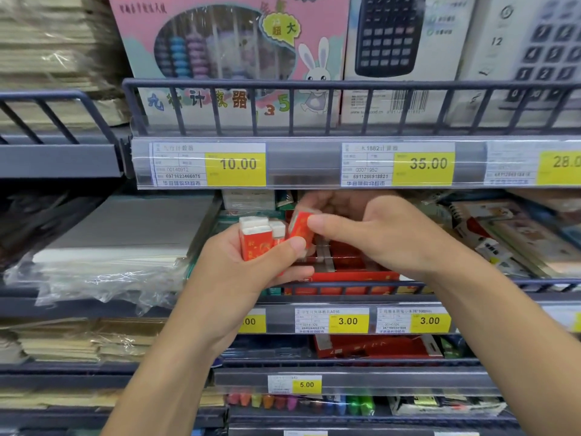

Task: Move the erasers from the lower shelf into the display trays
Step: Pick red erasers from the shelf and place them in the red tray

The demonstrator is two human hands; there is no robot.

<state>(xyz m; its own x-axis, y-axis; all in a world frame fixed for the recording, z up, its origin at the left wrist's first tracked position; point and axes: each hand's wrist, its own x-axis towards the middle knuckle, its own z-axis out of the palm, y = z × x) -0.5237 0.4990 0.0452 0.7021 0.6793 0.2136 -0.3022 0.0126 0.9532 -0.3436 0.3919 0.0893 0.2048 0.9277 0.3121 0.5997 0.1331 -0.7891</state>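
Left hand (251,259) grip around perhaps three erasers (256,239) (blurred); right hand (377,234) pinching one eraser (300,228).

We face grey metal shelves (63,158) with wire rails (345,84), yellow price tags (235,168) along their edges, and paper stacks (47,48) at left under even light.

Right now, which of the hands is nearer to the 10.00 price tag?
Left. The left hand, gripping a few red-sleeved erasers, sits below the 10.00 price tag and slightly right of it. The right hand, pinching one eraser, is farther right.
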